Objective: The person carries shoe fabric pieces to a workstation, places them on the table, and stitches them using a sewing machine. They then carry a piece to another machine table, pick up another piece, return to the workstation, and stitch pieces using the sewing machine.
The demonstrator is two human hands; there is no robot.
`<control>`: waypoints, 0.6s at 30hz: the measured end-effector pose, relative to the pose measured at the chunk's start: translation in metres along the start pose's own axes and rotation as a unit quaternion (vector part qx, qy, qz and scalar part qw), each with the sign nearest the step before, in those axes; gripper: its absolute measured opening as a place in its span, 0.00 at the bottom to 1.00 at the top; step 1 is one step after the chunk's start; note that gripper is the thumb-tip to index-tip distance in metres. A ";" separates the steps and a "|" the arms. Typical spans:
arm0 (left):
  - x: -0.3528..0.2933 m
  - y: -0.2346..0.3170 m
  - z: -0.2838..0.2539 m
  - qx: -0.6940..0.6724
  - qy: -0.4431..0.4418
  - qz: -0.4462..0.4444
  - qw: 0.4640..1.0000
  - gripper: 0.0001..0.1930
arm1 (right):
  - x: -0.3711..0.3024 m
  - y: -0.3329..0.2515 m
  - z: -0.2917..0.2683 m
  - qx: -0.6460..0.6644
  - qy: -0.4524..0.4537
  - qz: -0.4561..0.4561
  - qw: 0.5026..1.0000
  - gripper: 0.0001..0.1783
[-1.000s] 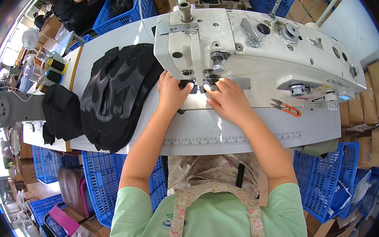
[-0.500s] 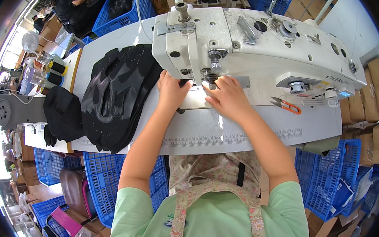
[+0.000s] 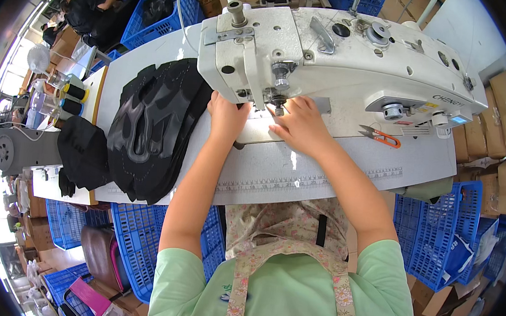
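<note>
Under the head of a white sewing machine [image 3: 343, 64], both my hands rest by the needle area. My left hand [image 3: 227, 119] is left of the presser foot, thumb and fingers drawn together. A dark sliver shows at its fingertips, too small to name. On the right of the needle, my right hand [image 3: 300, 126] has its fingers bent and pressed together; what they hold, if anything, is hidden by the machine and the hand. A thick stack of black fabric pieces [image 3: 148, 129] with shiny patches and pale stitch lines lies on the table left of my left hand.
Orange-handled thread snips [image 3: 385, 139] lie on the machine bed to the right. A printed ruler strip [image 3: 310, 181] runs along the table's front. Black cloth [image 3: 82, 150] and thread cones [image 3: 75, 92] sit at left. Blue crates [image 3: 437, 235] stand around; a person [image 3: 86, 8] works far left.
The view has tilted slightly, so the machine sits a little further left and higher. My hands stay beside the needle, with only a slight shift in the fingers.
</note>
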State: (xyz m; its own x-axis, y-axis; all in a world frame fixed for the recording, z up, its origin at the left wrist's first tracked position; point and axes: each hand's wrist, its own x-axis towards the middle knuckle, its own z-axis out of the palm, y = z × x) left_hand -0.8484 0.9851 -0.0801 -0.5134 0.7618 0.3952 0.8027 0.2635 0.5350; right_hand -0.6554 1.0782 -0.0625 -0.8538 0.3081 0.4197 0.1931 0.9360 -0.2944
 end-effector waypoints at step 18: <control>-0.002 -0.003 0.002 -0.014 0.019 0.023 0.999 0.16 | -0.002 0.000 -0.001 -0.012 -0.005 0.013 1.000 0.20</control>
State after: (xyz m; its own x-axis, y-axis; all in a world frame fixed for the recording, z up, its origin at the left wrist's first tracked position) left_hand -0.8494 0.9841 -0.0841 -0.4875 0.7498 0.4474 0.8176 0.2121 0.5353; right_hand -0.6528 1.0777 -0.0624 -0.8534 0.3304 0.4033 0.2267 0.9318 -0.2836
